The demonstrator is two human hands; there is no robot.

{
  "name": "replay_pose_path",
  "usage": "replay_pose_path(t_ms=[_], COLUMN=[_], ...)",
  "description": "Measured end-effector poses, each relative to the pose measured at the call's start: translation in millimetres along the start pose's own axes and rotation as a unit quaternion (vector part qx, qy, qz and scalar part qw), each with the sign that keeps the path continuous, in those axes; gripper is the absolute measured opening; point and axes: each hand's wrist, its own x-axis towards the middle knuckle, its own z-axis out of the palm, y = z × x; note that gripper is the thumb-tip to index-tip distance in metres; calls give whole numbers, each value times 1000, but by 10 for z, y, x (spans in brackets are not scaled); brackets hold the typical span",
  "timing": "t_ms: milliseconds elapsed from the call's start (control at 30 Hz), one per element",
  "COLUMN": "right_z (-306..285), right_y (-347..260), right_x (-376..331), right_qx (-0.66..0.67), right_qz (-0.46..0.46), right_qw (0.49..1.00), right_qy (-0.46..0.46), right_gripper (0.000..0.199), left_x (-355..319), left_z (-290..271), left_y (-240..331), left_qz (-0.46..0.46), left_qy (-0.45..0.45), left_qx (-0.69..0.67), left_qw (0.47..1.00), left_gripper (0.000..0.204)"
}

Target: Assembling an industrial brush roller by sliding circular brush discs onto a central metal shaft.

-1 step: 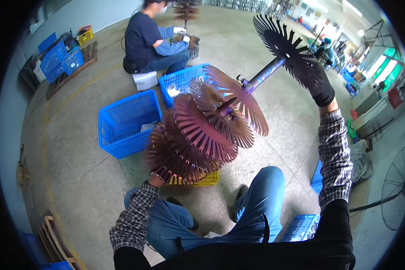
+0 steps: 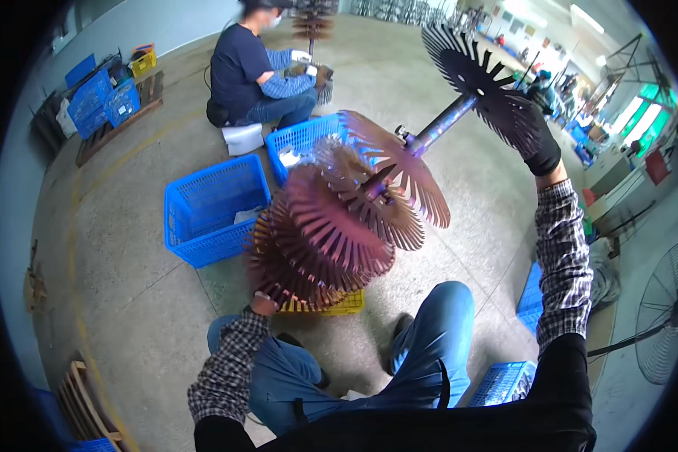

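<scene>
A tilted metal shaft (image 2: 446, 126) runs from lower left to upper right, with several slotted, fan-like discs along it. Reddish-purple discs (image 2: 337, 218) crowd its lower end. At the upper end sits a dark slotted disc (image 2: 471, 69), and my right hand (image 2: 544, 151), in a black glove, grips its right edge. A small bolt-like fitting (image 2: 402, 132) stands on the shaft beside a single brownish disc (image 2: 429, 188). My left hand (image 2: 264, 303) reaches under the lowest discs; their blades hide its fingers.
A yellow crate (image 2: 346, 303) stands under the discs. Two blue crates, one nearer (image 2: 203, 247) and one farther (image 2: 279, 140), lie ahead. Beyond them a seated co-worker (image 2: 241, 68) handles a similar disc stack (image 2: 313, 26). A fan (image 2: 659, 324) stands at the right.
The lower discs have turned slightly, and my left wrist has shifted a little to the right. My right hand stays at the upper disc.
</scene>
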Motion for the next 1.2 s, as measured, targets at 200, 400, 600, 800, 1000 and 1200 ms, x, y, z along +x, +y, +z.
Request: replay_pose_path(t_ms=[200,400,600,800,1000,1200], right_z=[-71,-193,-66,192,453,1236], right_y=[-841,-1215,-1634,-2148,-2040,-1719], right_x=[386,604,772,711,754,499], right_qx=[102,-285,8,-158,-107,-164], right_qz=[68,-150,174,-18,23,13], right_qw=[988,935,979,959,966,950], right_qy=[-91,-146,-108,-234,-236,-264], right_gripper=[31,31,30,32,42,36], left_x=[-108,-115,299,58,646,892], left_z=[-124,-130,104,74,313,356], left_y=[81,-22,-151,173,-93,-206], left_qz=[74,102,121,115,187,262], left_qy=[-215,-246,-250,-247,-243,-231], left_qx=[598,626,649,668,681,691], left_qw=[768,733,709,693,665,633], left_gripper=[33,34,36,38,41,45])
